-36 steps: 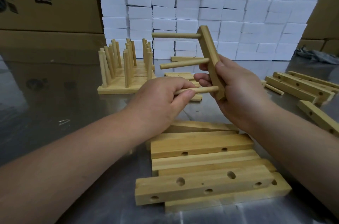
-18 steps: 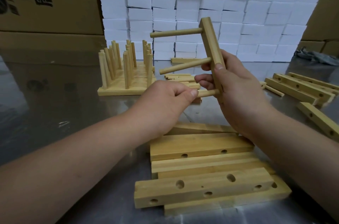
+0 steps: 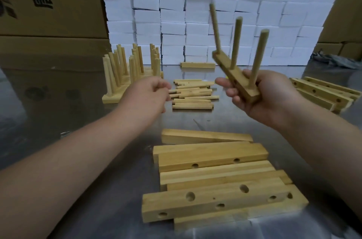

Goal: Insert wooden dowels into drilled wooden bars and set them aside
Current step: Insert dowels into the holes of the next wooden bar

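Observation:
My right hand [image 3: 262,94] grips a wooden bar [image 3: 233,76] above the table, with three dowels [image 3: 236,43] standing up out of it. My left hand [image 3: 150,93] hovers over the table to the left of a pile of loose dowels [image 3: 193,95], fingers loosely curled and holding nothing. Finished bars with upright dowels [image 3: 127,70] stand grouped at the back left. A stack of drilled bars [image 3: 213,180] lies in front of me.
More drilled bars [image 3: 323,94] lie at the right. One single bar [image 3: 197,65] lies at the back by a wall of white foam blocks [image 3: 215,13]. Cardboard boxes [image 3: 49,4] stand behind at the left. The table [image 3: 78,150] is shiny metal.
My left hand let go of the lowest dowel and moved left, away from the bar. My right hand turned the bar so its dowels point upward instead of leftward.

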Available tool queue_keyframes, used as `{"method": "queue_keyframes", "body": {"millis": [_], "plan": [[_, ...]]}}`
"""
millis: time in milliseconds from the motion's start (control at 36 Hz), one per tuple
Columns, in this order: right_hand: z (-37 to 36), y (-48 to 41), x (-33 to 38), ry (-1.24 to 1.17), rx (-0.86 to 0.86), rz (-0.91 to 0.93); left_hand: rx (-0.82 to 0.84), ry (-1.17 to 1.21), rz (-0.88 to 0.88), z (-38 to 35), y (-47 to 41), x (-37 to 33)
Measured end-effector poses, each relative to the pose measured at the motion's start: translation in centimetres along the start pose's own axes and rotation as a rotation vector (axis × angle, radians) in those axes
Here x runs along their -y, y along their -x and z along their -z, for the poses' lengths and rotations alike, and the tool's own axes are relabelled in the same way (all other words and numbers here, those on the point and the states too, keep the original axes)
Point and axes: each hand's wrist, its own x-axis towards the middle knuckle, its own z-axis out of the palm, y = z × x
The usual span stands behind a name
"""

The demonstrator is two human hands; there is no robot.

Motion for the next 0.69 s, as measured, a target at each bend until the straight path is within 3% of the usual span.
{"method": "queue_keyframes", "body": {"millis": [250, 333, 444, 528, 695], "plan": [[0.9, 0.0, 0.5, 0.02, 0.492, -0.52, 0.269, 0.152, 0.009, 0.4, -0.4, 1.6], [1.1, -0.2, 0.6, 0.0, 0.601, -0.589, 0.257, 0.17, -0.036, 0.4, -0.4, 1.7], [2.0, -0.7, 0.5, -0.222, 0.77, -0.678, 0.225, 0.099, -0.037, 0.4, -0.7, 2.0], [2.3, -1.1, 0.3, -0.245, 0.759, -0.661, 0.201, 0.079, -0.005, 0.6, -0.9, 2.2], [2.4, -1.5, -0.1, -0.065, 0.504, -0.432, 0.246, -0.103, 0.047, 2.5, -2.0, 2.7]]}}
